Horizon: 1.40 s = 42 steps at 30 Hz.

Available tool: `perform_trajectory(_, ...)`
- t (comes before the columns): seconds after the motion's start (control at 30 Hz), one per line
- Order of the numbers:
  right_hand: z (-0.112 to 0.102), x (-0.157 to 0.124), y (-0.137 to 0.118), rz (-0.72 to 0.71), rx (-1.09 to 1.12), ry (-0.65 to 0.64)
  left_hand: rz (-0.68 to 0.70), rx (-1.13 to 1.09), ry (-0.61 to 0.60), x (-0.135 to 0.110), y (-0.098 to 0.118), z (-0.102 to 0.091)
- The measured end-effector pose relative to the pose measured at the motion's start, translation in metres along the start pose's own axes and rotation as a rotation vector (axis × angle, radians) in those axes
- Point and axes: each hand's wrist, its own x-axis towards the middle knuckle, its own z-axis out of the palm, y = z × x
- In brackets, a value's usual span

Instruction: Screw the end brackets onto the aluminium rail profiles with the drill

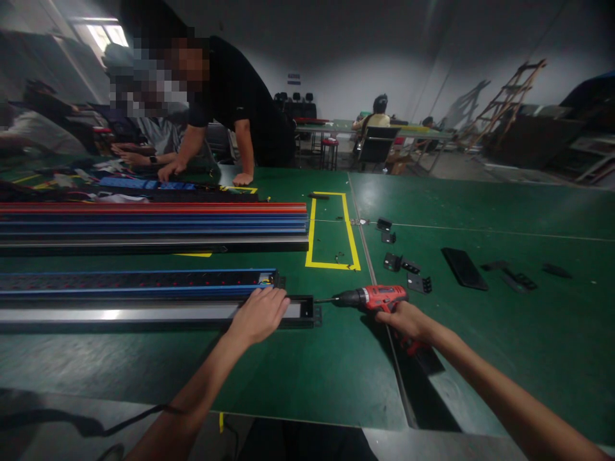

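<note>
My right hand [409, 322] is wrapped around the handle of a red and black cordless drill [385, 296]. The drill lies level, and its long bit [327, 300] points left at the end bracket [318, 315] of a long black rail [144, 315] with a silver inner strip. Whether the bit touches a screw is too small to tell. My left hand [261, 314] grips that rail near its right end, fingers bent over the far edge. Just behind it lies a blue rail [168, 280] with a dark inside and small red marks.
More red, blue and black rails [154, 224] lie farther back. Small black brackets [393, 261] and a black phone-like slab [464, 268] are on the green table [528, 218] at right. Yellow tape [358, 256] marks a rectangle. A person in black [250, 96] leans on the far side.
</note>
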Motion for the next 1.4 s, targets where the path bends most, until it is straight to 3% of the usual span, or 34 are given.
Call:
perform_trajectory(0.37, 0.002, 0.005, 0.009, 0.006, 0.017, -0.023, -0.002, -0.027, 0.025, 0.000, 0.000, 0.002)
perform_trajectory(1.03, 0.000, 0.000, 0.001, 0.003, -0.018, 0.017, -0.016, -0.067, -0.028, 0.000, 0.001, -0.002)
perform_trajectory(1.13, 0.000, -0.001, 0.000, 0.012, 0.005, 0.017, -0.008, -0.125, 0.116, -0.004, -0.004, 0.001)
perform_trajectory(1.27, 0.000, 0.001, 0.005, -0.021, 0.035, 0.029, -0.015, -0.154, 0.514, -0.014, -0.008, 0.005)
perform_trajectory(1.4, -0.001, 0.005, 0.013, -0.023, 0.101, 0.002, 0.002, -0.258, 0.755, -0.033, 0.018, -0.008)
